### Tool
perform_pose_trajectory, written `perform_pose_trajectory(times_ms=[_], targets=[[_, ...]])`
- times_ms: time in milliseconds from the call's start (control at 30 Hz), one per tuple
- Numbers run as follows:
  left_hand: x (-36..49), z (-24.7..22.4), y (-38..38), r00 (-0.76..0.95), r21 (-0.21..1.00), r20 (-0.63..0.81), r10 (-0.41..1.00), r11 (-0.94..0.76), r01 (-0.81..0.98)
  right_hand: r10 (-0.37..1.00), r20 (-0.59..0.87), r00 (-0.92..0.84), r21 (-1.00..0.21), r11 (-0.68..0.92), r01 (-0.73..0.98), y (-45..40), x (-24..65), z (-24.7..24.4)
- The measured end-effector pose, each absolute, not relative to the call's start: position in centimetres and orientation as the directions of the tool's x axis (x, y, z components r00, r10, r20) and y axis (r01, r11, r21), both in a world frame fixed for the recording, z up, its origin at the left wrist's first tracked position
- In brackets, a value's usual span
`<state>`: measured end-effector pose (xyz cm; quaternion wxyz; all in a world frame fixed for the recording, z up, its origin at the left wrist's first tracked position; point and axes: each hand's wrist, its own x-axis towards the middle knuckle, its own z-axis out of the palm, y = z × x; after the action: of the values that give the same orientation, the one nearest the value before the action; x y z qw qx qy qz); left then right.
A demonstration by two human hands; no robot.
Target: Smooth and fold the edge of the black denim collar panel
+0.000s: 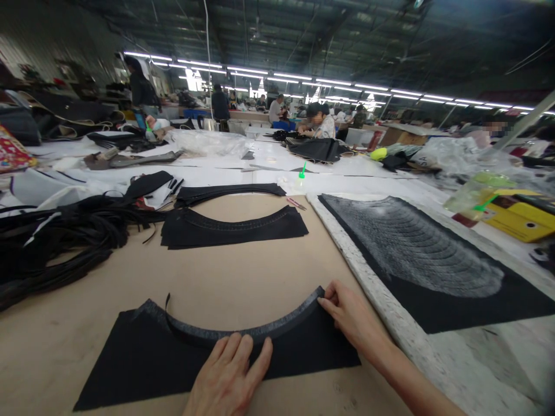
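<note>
A black fabric panel with a concave top edge lies on the tan board before me. Along that curve runs a greyish band, and a narrow black strip follows it, its loose left end curling up off the panel. My left hand rests on the panel at mid-curve, fingers extended and pressing down near the strip. At the panel's upper right corner, my right hand pinches the strip's end between thumb and fingers. The exact contact under those fingertips is hidden.
Stacked curved black panels lie farther up the tan board. Black strips are heaped at left. On a pale slab at right lies a black sheet with whitish arcs. Pink-handled snips, a green-tipped bottle and a yellow box sit beyond.
</note>
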<state>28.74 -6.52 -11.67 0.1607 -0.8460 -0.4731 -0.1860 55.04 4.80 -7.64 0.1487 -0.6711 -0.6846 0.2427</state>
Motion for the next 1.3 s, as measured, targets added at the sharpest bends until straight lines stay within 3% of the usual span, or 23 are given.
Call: perform_pose_trajectory(times_ms=[300, 400, 500, 633, 700, 767, 867, 1067, 1300], targets=[[28.7, -8.6, -6.8, 0.513, -0.052, 0.359, 0.780, -0.532, 0.845, 0.970, -0.085, -0.226, -0.509, 0.152, 0.847, 4.6, 55.6, -6.9], [28.9, -8.5, -6.7, 0.522, -0.052, 0.332, 0.785, -0.538, 0.842, 0.951, 0.146, -0.271, -0.480, 0.308, 0.822, 4.5, 55.7, -7.5], [28.9, -8.7, -6.8, 0.481, -0.006, 0.325, 0.814, -0.507, 0.862, 0.793, 0.406, -0.455, -0.402, 0.602, 0.690, 3.1, 53.5, -7.8], [27.6, -7.2, -7.6, 0.371, 0.271, 0.304, 0.878, -0.453, 0.849, 0.540, 0.493, -0.683, -0.327, 0.842, 0.429, -0.3, 47.9, -7.3], [25.9, -5.7, -7.8, 0.270, 0.394, 0.299, 0.915, -0.376, 0.839, 0.505, 0.500, -0.703, -0.294, 0.863, 0.411, -1.3, 45.6, -7.3], [23.9, -4.4, -7.5, 0.144, 0.443, 0.272, 0.951, -0.257, 0.859, 0.506, 0.479, -0.718, -0.257, 0.862, 0.437, -1.8, 44.4, -7.6], [21.0, -3.3, -6.6, 0.092, 0.386, 0.189, 0.978, -0.160, 0.909, 0.489, 0.440, -0.753, -0.191, 0.871, 0.453, -2.0, 43.9, -8.2], [19.1, -3.1, -5.3, 0.189, 0.273, 0.057, 0.980, -0.198, 0.941, 0.441, 0.455, -0.773, -0.118, 0.891, 0.439, -1.9, 44.1, -8.9], [19.0, -2.3, -4.1, 0.199, 0.317, -0.044, 0.979, -0.175, 0.932, 0.458, 0.494, -0.739, -0.140, 0.881, 0.452, -2.1, 44.0, -9.3]])
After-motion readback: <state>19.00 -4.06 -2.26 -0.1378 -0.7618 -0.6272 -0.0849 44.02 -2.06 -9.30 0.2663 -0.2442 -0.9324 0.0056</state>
